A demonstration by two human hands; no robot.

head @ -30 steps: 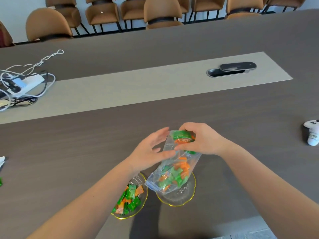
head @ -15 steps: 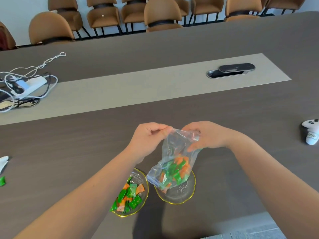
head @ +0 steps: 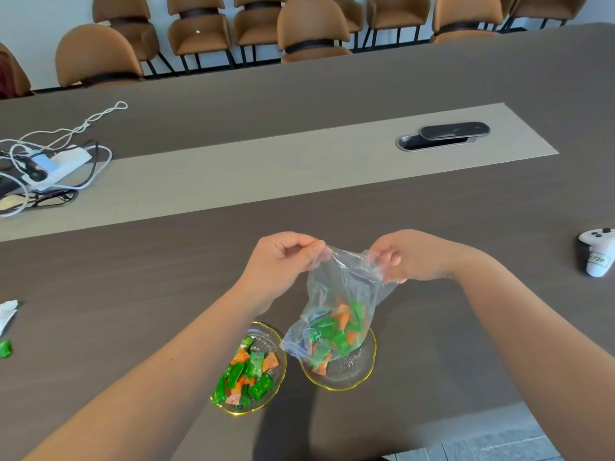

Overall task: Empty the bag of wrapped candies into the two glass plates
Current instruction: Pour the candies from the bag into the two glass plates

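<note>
A clear plastic bag (head: 342,287) hangs upside down between my hands, its open mouth low over the right glass plate (head: 361,374). Green and orange wrapped candies (head: 336,331) bunch in the bag's lower end, just above that plate. My left hand (head: 283,257) pinches one upper corner of the bag and my right hand (head: 409,257) grips the other. The left glass plate (head: 278,354), also yellow-rimmed, holds a pile of green and orange candies (head: 248,377). My left forearm covers part of its near edge.
A white game controller (head: 597,251) lies at the right of the dark table. A power strip with tangled cables (head: 50,168) sits at the far left. A loose green candy (head: 5,347) and a white scrap (head: 6,314) lie at the left edge. Brown chairs (head: 309,28) line the far side.
My hands have lifted the bag's upper end and spread apart. The candies slid from the top of the bag down toward its mouth over the right plate.
</note>
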